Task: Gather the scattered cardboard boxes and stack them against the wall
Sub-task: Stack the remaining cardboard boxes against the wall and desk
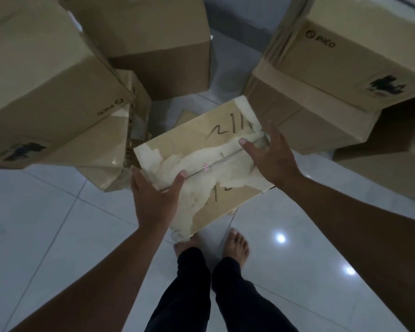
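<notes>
Your left hand grips the near-left end of the small box, thumb curled over its top edge and the fingers wrapped down the outer side. Your right hand grips the far-right end the same way, thumb laid on the top along the centre seam and the fingers curled over the edge. Both hands pinch the box between thumb and fingers, and it hangs in the air above your bare feet and the white tile floor.

The top of the box carries black marker scrawl near the far end, something like "2 11", but you cannot read it surely; more marker strokes show lower down, half lost under torn paper. A small red-and-white patterned sticker sits on the seam.

The long axis of the box runs from near-left to far-right, along the line between your hands, and the top face tilts toward you. It is brown cardboard, and much of the top skin is ripped away along the taped seam, showing a pale, ragged under-layer.

To the left a big box bears the printed logo "PICO" and a blacked-out label patch; a crumpled box sits under it. Another box stands behind, in the middle. To the right a stacked box also reads "PICO", with a black smudge over its label.
</notes>
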Available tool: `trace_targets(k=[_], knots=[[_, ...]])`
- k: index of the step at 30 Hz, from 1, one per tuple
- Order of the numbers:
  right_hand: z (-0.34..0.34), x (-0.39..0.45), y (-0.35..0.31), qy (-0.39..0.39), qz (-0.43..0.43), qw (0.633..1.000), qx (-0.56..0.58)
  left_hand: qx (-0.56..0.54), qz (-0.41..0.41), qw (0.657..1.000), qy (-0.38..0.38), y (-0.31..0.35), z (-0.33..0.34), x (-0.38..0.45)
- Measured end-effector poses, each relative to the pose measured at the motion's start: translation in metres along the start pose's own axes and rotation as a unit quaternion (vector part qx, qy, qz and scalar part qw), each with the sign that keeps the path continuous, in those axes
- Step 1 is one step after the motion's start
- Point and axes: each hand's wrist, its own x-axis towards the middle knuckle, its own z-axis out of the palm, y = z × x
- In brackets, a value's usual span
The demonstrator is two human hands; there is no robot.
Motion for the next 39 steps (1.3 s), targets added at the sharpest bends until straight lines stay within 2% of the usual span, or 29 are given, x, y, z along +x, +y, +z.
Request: trace_targets(k=[4, 8, 14, 20, 30, 39], knots=[[0.022, 0.016, 0.006, 0.023, 0.009, 0.999, -0.048, -0.069, 0.003, 0.997, -0.016, -0.012, 0.013, 0.010], [0.029, 0.015, 0.007, 0.080, 0.006, 0.992, -0.101, -0.065, -0.012, 0.998, -0.001, -0.014, 0.021, 0.007], [0.023, 0.007, 0.010, 0.103, 0.007, 0.993, -0.056, -0.054, -0.006, 0.999, -0.001, -0.005, 0.016, -0.005], [-0.018, -0.041, 0.006, 0.143, 0.031, 0.989, -0.026, -0.033, 0.036, 0.999, -0.014, 0.030, -0.007, -0.036], [-0.126, -0.121, -0.030, 0.247, 0.088, 0.965, 0.034, -0.043, 0.184, 0.980, -0.068, 0.152, -0.047, -0.071], [-0.219, -0.138, -0.076, 0.353, 0.113, 0.924, 0.098, -0.020, 0.288, 0.950, -0.117, 0.300, -0.061, -0.084]])
